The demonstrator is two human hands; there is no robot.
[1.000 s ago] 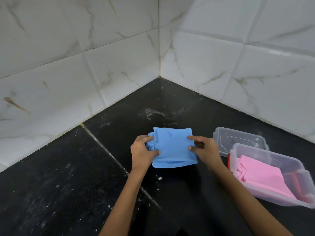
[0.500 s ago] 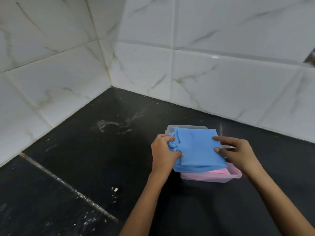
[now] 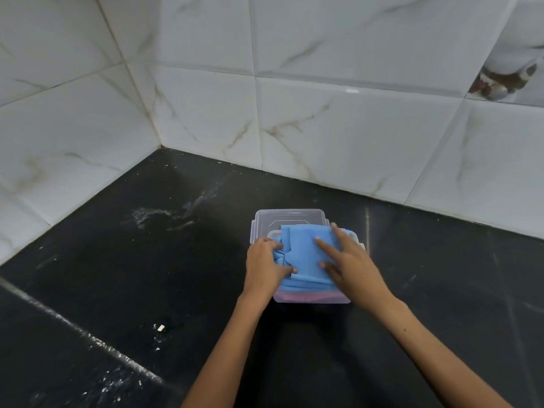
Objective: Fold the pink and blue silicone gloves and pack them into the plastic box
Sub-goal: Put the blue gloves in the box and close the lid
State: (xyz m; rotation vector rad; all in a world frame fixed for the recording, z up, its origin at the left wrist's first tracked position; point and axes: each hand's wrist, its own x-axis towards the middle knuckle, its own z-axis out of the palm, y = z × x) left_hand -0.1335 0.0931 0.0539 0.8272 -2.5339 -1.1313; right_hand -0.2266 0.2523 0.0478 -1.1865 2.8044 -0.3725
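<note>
On top of the pink glove inside the box, the blue glove was pinched by the left hand and pressed flat by the open right hand. Next, probably, the lid behind the box would be needed.

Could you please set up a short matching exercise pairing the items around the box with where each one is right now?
Things:
1. blue glove
2. pink glove
3. clear lid
4. left hand

Places:
A. behind the plastic box, flat on the black counter
B. at the box bottom, seen through its wall
C. on top, pressed under both hands
D. gripping the blue glove's bunched left edge

Pairs: 1-C, 2-B, 3-A, 4-D
</note>
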